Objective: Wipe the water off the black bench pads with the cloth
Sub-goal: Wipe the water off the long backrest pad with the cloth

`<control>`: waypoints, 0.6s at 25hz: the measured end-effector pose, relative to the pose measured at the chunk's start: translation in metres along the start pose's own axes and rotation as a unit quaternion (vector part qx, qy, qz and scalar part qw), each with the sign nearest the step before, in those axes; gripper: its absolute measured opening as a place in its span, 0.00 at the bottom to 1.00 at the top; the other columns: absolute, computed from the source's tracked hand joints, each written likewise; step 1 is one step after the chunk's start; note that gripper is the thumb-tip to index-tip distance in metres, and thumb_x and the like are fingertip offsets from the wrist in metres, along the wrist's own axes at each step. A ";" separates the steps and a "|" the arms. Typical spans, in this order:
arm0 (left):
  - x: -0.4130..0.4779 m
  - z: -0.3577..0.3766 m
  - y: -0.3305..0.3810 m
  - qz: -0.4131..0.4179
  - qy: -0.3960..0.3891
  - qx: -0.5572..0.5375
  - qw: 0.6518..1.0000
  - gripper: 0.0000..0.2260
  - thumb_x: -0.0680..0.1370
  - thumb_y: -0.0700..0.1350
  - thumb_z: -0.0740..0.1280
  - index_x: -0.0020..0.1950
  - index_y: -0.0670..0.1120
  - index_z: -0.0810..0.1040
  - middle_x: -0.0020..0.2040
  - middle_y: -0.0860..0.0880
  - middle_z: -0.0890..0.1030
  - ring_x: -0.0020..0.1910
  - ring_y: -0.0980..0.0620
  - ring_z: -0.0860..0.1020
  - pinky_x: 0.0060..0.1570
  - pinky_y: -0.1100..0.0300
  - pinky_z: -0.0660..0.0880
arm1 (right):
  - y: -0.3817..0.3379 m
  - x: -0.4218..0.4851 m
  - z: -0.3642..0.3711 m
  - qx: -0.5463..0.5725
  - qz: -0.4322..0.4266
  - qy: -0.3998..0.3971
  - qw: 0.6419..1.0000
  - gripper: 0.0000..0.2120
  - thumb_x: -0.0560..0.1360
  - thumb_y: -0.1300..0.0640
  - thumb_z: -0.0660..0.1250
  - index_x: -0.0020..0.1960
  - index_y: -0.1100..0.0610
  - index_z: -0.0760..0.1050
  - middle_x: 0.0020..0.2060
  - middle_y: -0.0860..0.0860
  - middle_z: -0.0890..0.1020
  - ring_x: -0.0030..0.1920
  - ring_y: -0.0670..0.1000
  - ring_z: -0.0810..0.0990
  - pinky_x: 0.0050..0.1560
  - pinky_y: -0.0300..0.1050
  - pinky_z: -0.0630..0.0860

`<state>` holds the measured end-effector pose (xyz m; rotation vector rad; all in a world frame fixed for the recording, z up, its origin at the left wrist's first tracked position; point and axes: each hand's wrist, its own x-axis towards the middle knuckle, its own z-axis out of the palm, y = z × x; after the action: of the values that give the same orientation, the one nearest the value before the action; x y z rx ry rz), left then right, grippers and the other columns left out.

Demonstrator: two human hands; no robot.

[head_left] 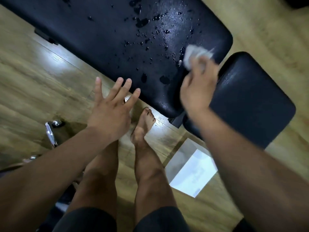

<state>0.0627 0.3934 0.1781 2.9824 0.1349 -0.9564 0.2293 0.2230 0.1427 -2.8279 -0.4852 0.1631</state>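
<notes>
The right hand [199,91] grips the white cloth [195,54] in its curled fingers, on the right end of the long pad [108,39]. The water drops [142,22] lie left of the cloth, spread along the pad's length. I think the next wipe should go left. The left hand [110,108] is open and holds nothing.

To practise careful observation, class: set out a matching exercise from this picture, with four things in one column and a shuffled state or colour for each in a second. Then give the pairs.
Column one:
1. left hand
2. right hand
3. long bench pad
4. cloth

Column two:
a. dotted with water drops
b. white and bunched up
c. fingers spread, holding nothing
d. gripping the cloth

Pairs: 1-c, 2-d, 3-a, 4-b.
</notes>
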 end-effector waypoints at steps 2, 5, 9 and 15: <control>0.000 0.000 -0.001 0.003 -0.003 0.001 1.000 0.33 0.78 0.55 0.54 0.80 0.52 0.42 0.80 0.45 0.41 0.79 0.45 0.39 0.70 0.30 0.39 | -0.032 -0.085 0.001 0.012 -0.085 -0.100 0.991 0.26 0.67 0.59 0.54 0.64 0.58 0.72 0.58 0.59 0.75 0.53 0.61 0.72 0.50 0.54 0.72; 0.002 0.003 -0.002 0.006 -0.006 0.010 1.000 0.33 0.78 0.56 0.51 0.79 0.52 0.40 0.80 0.45 0.39 0.79 0.46 0.38 0.70 0.30 0.38 | -0.020 -0.080 0.003 0.020 -0.205 -0.145 0.968 0.24 0.67 0.64 0.59 0.61 0.55 0.76 0.56 0.57 0.77 0.51 0.60 0.74 0.46 0.52 0.73; 0.002 0.008 -0.002 0.003 0.003 -0.004 1.000 0.33 0.78 0.53 0.52 0.80 0.52 0.40 0.80 0.44 0.39 0.79 0.45 0.38 0.70 0.30 0.38 | 0.025 0.057 -0.007 -0.034 -0.159 -0.020 0.986 0.23 0.68 0.63 0.55 0.61 0.56 0.76 0.58 0.62 0.76 0.54 0.65 0.75 0.51 0.57 0.75; 0.002 0.002 -0.002 0.005 -0.013 -0.017 1.000 0.34 0.76 0.53 0.49 0.79 0.51 0.36 0.79 0.44 0.34 0.78 0.45 0.35 0.70 0.31 0.37 | 0.003 0.094 -0.008 -0.055 -0.010 -0.002 0.998 0.25 0.69 0.59 0.55 0.65 0.53 0.75 0.61 0.56 0.75 0.58 0.61 0.74 0.58 0.51 0.71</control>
<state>0.0630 0.3951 0.1760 2.9357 0.1337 -0.9820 0.3193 0.2505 0.1435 -2.9293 -0.5393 0.1436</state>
